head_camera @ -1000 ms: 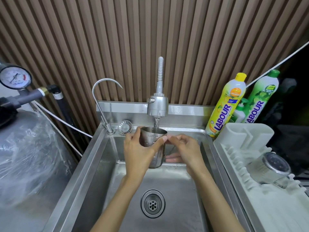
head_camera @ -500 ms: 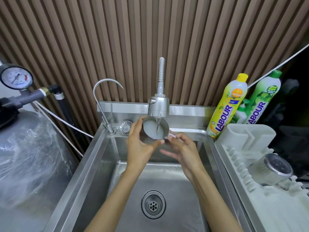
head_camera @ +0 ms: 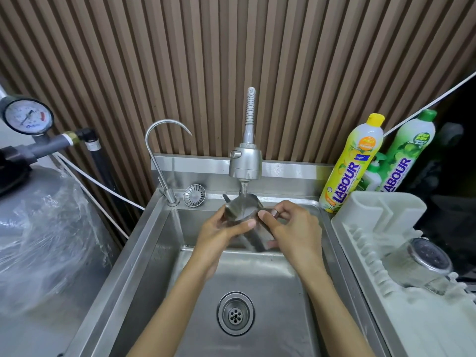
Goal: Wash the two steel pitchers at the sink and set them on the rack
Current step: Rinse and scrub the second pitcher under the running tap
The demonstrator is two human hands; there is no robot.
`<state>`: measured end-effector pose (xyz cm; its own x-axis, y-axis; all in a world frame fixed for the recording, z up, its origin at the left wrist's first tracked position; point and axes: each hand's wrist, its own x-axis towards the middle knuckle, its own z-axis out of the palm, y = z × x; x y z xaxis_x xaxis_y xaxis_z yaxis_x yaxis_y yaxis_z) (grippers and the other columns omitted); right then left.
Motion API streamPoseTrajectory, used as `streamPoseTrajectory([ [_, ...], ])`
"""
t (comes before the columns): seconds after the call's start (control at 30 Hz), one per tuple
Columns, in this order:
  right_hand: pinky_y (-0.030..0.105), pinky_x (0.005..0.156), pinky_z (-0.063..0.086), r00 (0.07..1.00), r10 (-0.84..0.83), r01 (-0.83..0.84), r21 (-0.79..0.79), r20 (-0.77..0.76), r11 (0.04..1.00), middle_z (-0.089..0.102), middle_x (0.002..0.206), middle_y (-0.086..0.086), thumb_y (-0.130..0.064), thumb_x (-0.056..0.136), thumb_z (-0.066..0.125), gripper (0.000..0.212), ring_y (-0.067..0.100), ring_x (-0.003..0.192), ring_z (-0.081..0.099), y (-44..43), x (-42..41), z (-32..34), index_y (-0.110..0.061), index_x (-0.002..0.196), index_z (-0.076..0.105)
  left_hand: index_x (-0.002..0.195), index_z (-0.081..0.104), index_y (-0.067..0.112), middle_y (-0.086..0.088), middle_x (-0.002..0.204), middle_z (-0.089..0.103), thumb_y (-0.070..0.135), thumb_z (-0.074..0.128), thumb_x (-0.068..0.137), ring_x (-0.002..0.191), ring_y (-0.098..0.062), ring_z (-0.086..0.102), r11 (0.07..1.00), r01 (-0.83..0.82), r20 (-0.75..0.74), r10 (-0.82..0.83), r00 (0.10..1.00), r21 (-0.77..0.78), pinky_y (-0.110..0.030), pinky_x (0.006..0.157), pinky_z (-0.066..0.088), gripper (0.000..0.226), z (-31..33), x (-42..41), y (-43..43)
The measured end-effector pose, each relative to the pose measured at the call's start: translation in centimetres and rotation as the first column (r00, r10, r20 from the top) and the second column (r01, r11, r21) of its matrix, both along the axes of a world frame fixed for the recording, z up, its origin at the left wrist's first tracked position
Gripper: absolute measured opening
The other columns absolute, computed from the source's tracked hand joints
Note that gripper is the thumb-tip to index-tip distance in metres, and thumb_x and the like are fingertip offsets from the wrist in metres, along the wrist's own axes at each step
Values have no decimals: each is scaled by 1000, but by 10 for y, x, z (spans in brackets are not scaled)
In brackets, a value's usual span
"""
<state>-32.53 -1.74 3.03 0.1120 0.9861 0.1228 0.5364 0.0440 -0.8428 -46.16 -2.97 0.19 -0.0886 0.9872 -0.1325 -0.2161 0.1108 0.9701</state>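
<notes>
A steel pitcher (head_camera: 240, 208) is held under the running tap (head_camera: 245, 163), tilted with its mouth toward me, and water streams into it. My left hand (head_camera: 219, 231) grips its body from the left and below. My right hand (head_camera: 293, 228) pinches its handle on the right side with thumb and fingers. A second steel pitcher (head_camera: 422, 264) lies on its side on the white drying rack (head_camera: 373, 220) to the right of the sink (head_camera: 159, 243).
Two dish soap bottles, yellow (head_camera: 353, 163) and green (head_camera: 407, 153), stand behind the rack. A thin curved tap (head_camera: 159, 150) and a strainer cap (head_camera: 194, 195) sit at the sink's back left. The drain (head_camera: 235, 313) lies below my arms. A plastic-wrapped tank (head_camera: 38, 240) fills the left.
The pitcher went from upright to tilted with its mouth toward me, staying under the stream. My right hand moved from beside the pitcher onto its handle.
</notes>
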Motion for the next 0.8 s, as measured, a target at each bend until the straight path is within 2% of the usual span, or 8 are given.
streamPoseTrajectory([
  [0.07,44,72,58,972,48,-52,-14,-229,999,74,93,-3,-23,80,71,24,20,80,71,4,1,-5,-23,61,55,109,62,16,-2,105,72,-9,74,67,103,-15,65,995,-21,45,17,999,102,-20,86,51,50,2,1,6],
  [0.17,35,68,60,697,102,-234,-90,-710,968,68,115,4,-6,85,63,24,20,98,68,11,0,-14,-9,66,50,114,57,22,4,109,65,-3,82,56,101,-3,61,952,-128,-123,167,978,277,-9,81,46,68,8,2,14],
  [0.3,36,62,59,546,83,-349,-136,-834,927,65,105,16,-10,88,59,19,27,84,70,14,-7,-27,-7,71,51,134,50,12,0,111,49,19,90,54,107,-14,51,925,-114,-581,321,748,364,-8,87,38,90,21,-5,21],
  [0.47,31,45,56,725,32,-250,-220,-688,943,72,85,1,-20,85,65,20,29,48,67,9,-8,-16,-7,74,56,123,57,15,0,99,42,60,78,56,103,-18,47,940,-220,-772,341,536,262,-20,82,34,83,25,-3,9],
  [0.57,45,53,58,911,33,-127,-204,-410,971,70,72,9,-26,82,69,24,31,46,66,6,-5,-1,-10,71,54,88,64,16,-1,89,58,67,71,59,87,-17,56,963,-239,-715,252,652,123,-26,78,44,59,16,-2,4],
  [0.67,36,53,56,995,68,-74,-90,-71,993,69,74,9,-32,86,62,26,30,47,66,2,-4,13,-22,69,45,66,62,20,12,58,62,48,75,71,59,-2,58,985,-168,-415,134,900,-47,-11,55,42,31,12,-1,3],
  [0.73,34,58,55,997,78,-76,-52,30,996,68,76,7,-34,88,59,29,30,54,68,2,-4,14,-25,67,41,65,61,23,15,51,61,37,75,75,50,6,54,991,-129,-319,111,941,-35,-4,47,37,22,10,1,4],
  [0.8,42,72,55,997,69,-67,-46,34,997,70,81,8,-36,86,61,30,35,72,68,7,-2,9,-26,65,42,76,66,24,13,68,69,31,77,73,64,4,62,992,-122,-265,127,956,36,-3,56,42,13,9,1,6],
])
